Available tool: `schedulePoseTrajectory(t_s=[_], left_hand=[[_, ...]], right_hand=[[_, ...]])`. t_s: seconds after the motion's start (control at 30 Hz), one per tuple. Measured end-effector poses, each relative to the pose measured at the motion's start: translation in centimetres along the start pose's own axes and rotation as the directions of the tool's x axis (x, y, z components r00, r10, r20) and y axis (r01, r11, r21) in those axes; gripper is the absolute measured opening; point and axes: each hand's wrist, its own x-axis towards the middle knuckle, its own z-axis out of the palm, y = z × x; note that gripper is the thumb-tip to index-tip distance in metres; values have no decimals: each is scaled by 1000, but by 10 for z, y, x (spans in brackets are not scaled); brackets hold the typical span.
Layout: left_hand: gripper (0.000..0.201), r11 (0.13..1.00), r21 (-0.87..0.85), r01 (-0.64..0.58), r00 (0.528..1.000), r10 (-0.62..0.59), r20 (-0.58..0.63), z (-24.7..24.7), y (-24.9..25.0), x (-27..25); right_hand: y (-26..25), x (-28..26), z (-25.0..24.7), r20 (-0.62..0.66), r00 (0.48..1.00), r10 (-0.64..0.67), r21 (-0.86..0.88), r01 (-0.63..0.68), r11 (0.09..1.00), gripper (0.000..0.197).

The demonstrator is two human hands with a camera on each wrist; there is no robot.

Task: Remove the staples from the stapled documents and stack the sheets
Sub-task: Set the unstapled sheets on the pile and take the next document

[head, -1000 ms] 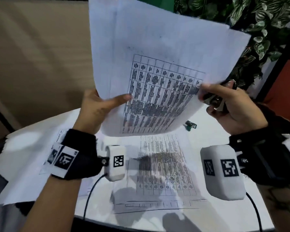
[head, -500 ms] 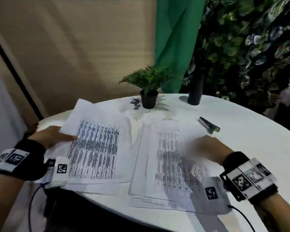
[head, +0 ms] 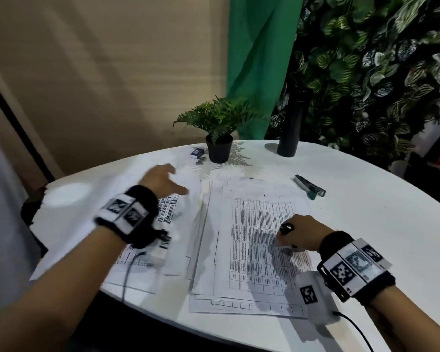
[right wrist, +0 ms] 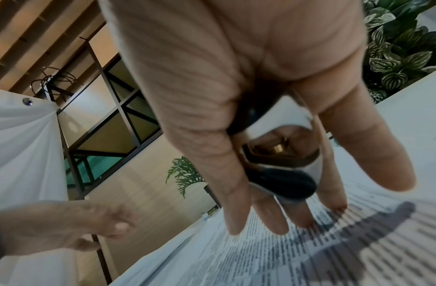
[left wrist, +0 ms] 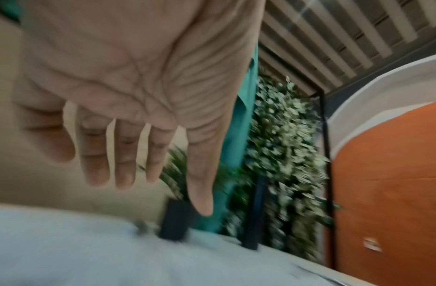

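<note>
The person's left hand [head: 160, 180] is hovering above the left pile of papers [head: 174, 240], fingers [left wrist: 125, 154] spread straight and the palm holding nothing; it is blurred in the head view. The right hand [head: 299, 233] is sitting on the right pile of papers [head: 254, 250], its fingertips [right wrist: 307, 220] touching the printed table on the top sheet. That hand is gripping a staple remover [right wrist: 280, 170], black grips and shiny metal, tucked between the palm and the curled fingers; from the head view only a dark rounded bit is showing at the knuckles.

Both piles are lying flat on the round white table [head: 366, 224], side by side, with the edges of the sheets fanned unevenly and the two piles overlapping a little in the middle. I cannot tell whether any staples are left in them.

Beyond the right pile a stapler [head: 310, 187] is lying by itself. Further back a small potted plant [head: 217, 133] is standing near the table's far edge, with a small box [head: 196, 153] just to its left and a dark bottle [head: 291, 130] to its right.
</note>
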Motion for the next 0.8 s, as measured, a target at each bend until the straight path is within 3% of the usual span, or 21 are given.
schedulePoseTrajectory(t_s=[0.1,0.2,0.27,0.43,0.53,0.67,0.73,0.8], left_hand=[[69,993,103,-58,963,28,269,55,51,3],[62,986,162,-46,930,-17,366,84,78,4],[60,989,149,0,925,-56,375,93,83,6],[80,995,54,78,907,-93,411,102,79,12],[71,992,-85,91,898,-45,438,105,83,10],[39,985,-132,110,924,-52,379,108,89,8],[43,988,-105,116,928,-70,365,111,86,10],[49,972,-188,144,937,-72,342,110,82,11]], right_hand=[[-2,-1,1,-11,1000,13,-17,-13,1000,21],[0,-1,2,-12,1000,18,-5,-18,1000,17],[3,-1,2,-9,1000,16,15,-16,1000,14],[13,-2,1,-9,1000,3,62,-2,998,27],[21,-4,-4,-33,999,15,94,-12,995,25],[29,-7,-8,-31,999,17,104,-13,995,22],[30,-7,-7,-32,999,14,119,-10,993,17],[29,-6,-6,-29,1000,10,111,-7,994,15]])
